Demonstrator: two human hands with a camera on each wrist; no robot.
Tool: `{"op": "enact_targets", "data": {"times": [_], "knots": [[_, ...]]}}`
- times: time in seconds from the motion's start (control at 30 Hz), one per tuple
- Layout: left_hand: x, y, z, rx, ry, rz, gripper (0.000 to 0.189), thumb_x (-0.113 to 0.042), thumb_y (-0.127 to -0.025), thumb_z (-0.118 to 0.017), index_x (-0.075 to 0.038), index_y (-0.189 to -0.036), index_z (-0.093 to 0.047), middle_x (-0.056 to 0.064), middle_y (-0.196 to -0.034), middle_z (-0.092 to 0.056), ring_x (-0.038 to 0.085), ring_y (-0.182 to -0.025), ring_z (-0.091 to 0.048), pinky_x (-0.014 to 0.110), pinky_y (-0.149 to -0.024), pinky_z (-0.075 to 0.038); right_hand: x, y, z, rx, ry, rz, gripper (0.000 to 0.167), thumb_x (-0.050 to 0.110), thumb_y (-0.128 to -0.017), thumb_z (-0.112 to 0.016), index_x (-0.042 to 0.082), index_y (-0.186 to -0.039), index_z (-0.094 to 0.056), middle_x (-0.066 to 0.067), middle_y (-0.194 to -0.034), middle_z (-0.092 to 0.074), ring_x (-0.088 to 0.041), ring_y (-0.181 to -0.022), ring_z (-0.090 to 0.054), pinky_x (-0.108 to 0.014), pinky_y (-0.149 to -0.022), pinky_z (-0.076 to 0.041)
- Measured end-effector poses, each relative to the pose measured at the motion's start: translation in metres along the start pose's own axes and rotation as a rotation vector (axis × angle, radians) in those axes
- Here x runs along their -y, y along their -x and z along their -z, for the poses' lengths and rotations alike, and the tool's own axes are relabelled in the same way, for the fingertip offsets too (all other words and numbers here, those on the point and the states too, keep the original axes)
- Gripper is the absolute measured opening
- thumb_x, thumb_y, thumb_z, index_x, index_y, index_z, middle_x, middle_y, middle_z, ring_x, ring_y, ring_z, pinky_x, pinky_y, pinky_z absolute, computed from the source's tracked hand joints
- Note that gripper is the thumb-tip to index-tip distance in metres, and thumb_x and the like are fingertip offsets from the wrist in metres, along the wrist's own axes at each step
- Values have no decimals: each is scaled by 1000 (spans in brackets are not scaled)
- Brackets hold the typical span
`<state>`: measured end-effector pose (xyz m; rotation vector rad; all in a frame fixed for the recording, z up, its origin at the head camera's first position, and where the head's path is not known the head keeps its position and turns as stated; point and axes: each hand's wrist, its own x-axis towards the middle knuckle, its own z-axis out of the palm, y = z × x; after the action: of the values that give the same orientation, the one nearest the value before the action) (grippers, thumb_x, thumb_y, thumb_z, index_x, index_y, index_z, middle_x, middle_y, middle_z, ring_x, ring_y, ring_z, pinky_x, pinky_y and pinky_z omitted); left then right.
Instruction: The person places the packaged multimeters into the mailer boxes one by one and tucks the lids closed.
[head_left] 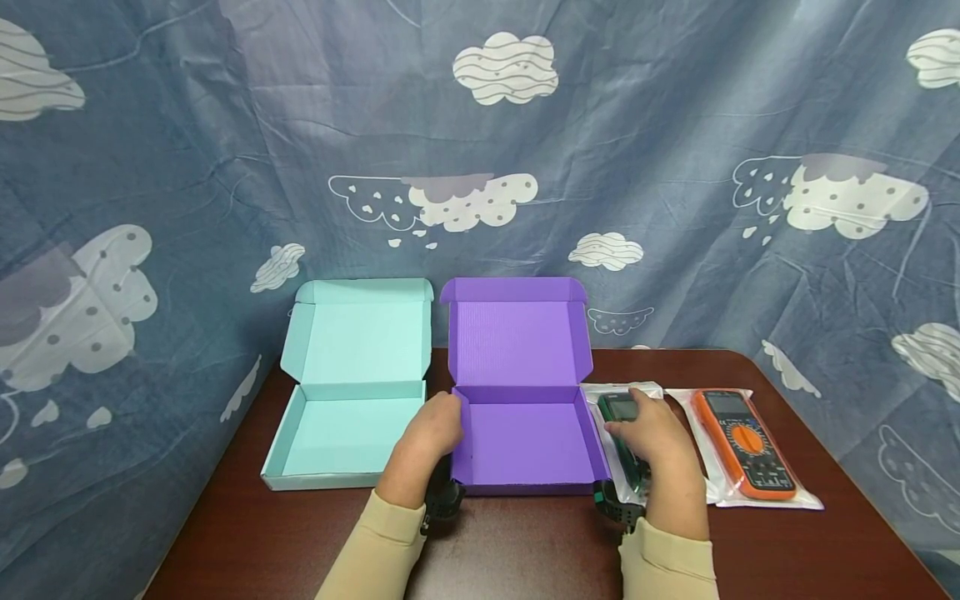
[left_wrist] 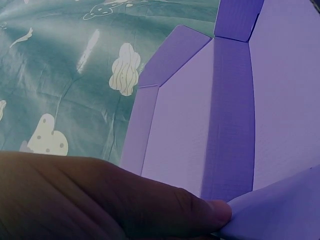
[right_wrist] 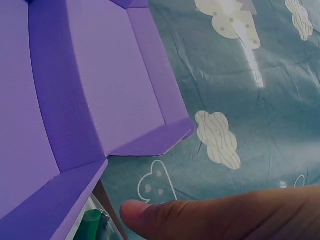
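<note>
An open purple box (head_left: pixel 525 442) stands in the middle of the table with its lid raised at the back. My left hand (head_left: pixel 437 427) pinches its left wall, the thumb lying on the wall's top in the left wrist view. To the right of the box, a green multimeter (head_left: pixel 621 408) lies in a clear plastic bag. Over it is my right hand (head_left: pixel 654 429), thumb and forefinger spread; whether they touch the bag I cannot tell. In the right wrist view that thumb (right_wrist: pixel 165 217) is straight, near the bag's green corner (right_wrist: pixel 91 224).
A mint-green box (head_left: pixel 348 437), also open, stands left of the purple one. At the far right an orange multimeter (head_left: pixel 745 442) lies on a plastic bag. The brown table (head_left: pixel 525 550) ends at a hanging blue cloth (head_left: pixel 675 108) with cloud patterns.
</note>
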<state>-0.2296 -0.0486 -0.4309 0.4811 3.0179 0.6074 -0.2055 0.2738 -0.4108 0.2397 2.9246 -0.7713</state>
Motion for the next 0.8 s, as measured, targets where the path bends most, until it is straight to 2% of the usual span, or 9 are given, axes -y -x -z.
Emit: {"op": "enact_targets", "data": {"times": [0.5,0.8], "knots": [[0,-1,1,-7,-28,-21,7,8,-87,-64,3,-85,-68,14,-83,-65,20,-70,-53,38,-68,-53,-8,-2,-1,51,24,-58,90,34,-89,-76,-18,-148,-32,-49,-138,-38,-56,-117,-49,-67,-100,-41],[-1,-2,1,-1,-41,-20,6,7,-88,-64,4,-88,-69,16,-86,-68,20,-72,-54,39,-72,-53,-7,-1,-4,18,13,-139,86,35,-88,-77,-17,-144,-37,-48,-128,-33,-61,-116,-42,-69,-95,-41]]}}
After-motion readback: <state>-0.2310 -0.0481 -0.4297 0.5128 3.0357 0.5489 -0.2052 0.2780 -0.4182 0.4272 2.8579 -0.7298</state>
